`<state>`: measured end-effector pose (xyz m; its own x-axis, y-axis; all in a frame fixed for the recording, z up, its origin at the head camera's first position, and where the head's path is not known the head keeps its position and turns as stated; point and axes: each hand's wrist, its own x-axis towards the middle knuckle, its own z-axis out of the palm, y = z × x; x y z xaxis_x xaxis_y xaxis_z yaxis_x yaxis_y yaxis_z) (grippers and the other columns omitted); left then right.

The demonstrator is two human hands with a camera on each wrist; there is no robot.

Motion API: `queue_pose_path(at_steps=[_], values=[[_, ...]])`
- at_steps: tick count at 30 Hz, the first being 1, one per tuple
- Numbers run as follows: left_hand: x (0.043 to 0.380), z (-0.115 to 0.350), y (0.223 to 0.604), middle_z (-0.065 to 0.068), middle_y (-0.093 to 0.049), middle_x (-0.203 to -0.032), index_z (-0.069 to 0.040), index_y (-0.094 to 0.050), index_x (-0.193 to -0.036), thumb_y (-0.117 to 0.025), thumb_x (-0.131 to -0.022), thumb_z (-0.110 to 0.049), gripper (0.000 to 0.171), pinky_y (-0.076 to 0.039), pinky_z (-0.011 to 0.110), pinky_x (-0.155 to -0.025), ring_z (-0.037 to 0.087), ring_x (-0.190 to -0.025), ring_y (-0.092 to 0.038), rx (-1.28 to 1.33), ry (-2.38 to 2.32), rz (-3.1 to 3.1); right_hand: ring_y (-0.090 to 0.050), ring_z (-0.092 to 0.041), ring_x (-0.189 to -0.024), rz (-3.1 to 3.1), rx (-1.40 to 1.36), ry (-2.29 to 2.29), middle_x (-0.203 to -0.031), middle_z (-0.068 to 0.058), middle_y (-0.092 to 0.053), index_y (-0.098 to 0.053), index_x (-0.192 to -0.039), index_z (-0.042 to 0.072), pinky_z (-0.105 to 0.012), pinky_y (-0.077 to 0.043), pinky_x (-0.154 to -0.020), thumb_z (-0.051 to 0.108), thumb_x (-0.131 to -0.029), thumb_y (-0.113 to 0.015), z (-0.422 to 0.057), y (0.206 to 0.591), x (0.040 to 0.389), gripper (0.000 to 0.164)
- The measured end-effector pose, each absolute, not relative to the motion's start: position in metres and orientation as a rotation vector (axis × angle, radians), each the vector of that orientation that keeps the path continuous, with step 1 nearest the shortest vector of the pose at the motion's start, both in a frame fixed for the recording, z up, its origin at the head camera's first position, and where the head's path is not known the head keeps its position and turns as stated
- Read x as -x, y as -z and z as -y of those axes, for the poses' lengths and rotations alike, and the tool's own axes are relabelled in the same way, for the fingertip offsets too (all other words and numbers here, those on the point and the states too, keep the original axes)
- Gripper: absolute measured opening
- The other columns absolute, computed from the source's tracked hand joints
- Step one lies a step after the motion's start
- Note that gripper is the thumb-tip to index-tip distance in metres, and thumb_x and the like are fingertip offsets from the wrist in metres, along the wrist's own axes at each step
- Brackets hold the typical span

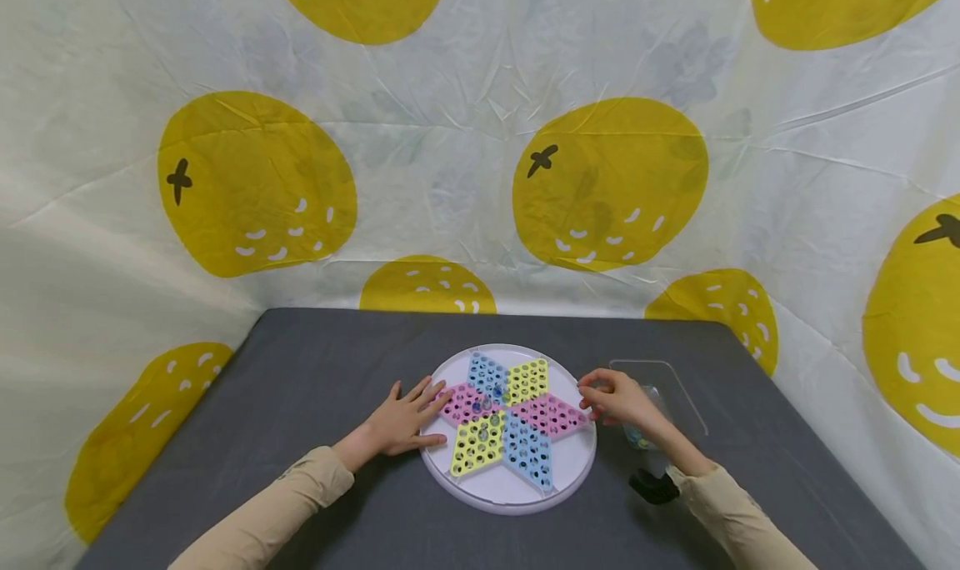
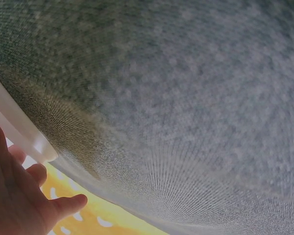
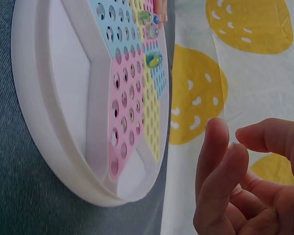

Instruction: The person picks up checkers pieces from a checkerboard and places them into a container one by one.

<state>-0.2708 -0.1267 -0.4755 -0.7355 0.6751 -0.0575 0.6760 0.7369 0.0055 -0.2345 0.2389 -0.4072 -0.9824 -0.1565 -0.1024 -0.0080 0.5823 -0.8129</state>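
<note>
Left hand [image 1: 402, 420]: spread over star board's [image 1: 528, 449] left rim. Right hand [image 1: 621, 399]: at star board's right rim, loosely bent, fingertips parted, gap clear only in right wrist view. Star board: between hands; marbles [image 3: 154, 59] near its centre. Clear container [image 1: 655, 398], head view only: right of star board, glassy pieces [image 1: 642, 442] inside.

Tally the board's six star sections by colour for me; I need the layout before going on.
Blue sections: 2
Yellow sections: 2
Pink sections: 2
Total: 6
</note>
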Motion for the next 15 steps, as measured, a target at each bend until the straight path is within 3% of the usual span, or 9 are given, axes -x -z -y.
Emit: queue_pose_path(at_steps=[15], values=[[0.271, 0.127, 0.476, 0.004, -0.018, -0.150, -0.020, -0.018, -0.143, -0.035, -0.085, -0.063, 0.074, -0.019, 0.065, -0.098, 0.030, -0.138, -0.014, -1.138, 0.027, -2.884, -0.058, -0.012, -0.056, -2.636, 0.194, 1.317, -0.082, -0.019, -0.067, -0.056, -0.105, -0.002, -0.031, -0.049, -0.050, 0.017, -0.087, -0.055, -0.212, 0.416, 0.243, 0.026]])
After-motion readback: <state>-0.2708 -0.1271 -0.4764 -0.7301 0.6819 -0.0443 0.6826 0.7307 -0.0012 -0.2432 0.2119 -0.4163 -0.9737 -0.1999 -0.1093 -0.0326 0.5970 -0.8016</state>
